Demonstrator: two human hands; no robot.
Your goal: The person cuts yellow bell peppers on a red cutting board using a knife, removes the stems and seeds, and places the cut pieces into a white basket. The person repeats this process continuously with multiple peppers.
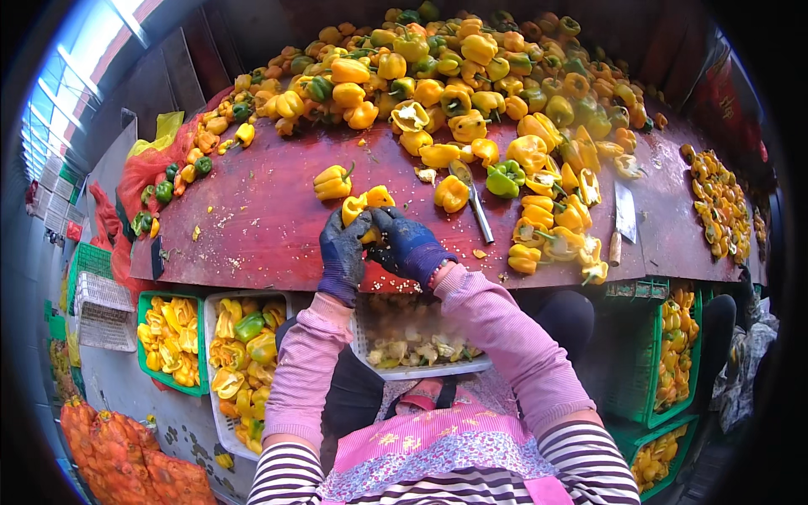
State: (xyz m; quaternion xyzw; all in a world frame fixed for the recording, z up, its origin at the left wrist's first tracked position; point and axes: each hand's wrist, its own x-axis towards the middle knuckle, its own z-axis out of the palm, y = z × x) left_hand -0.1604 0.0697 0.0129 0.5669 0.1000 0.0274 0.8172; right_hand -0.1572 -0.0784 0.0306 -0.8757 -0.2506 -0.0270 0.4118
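Observation:
At the near edge of the red table (271,233), my left hand (344,249) and my right hand (407,243), both in dark gloves, grip a yellow bell pepper (366,201) between them. It looks split, with two lobes showing above the fingers; its lower part is hidden by the gloves. Just beyond lies a whole yellow pepper (332,182) with a green stem. A metal spoon (472,199) rests to the right, beside another yellow pepper (451,194). Below my hands, a white basket (429,369) on my lap holds pepper cores and scraps.
A large heap of peppers (442,69) covers the table's far side. Halved peppers (555,233) lie at right, near a wooden-handled cleaver (623,218). Filled crates stand at left, one green (203,353) and one white (218,416); another green crate (653,379) is at right.

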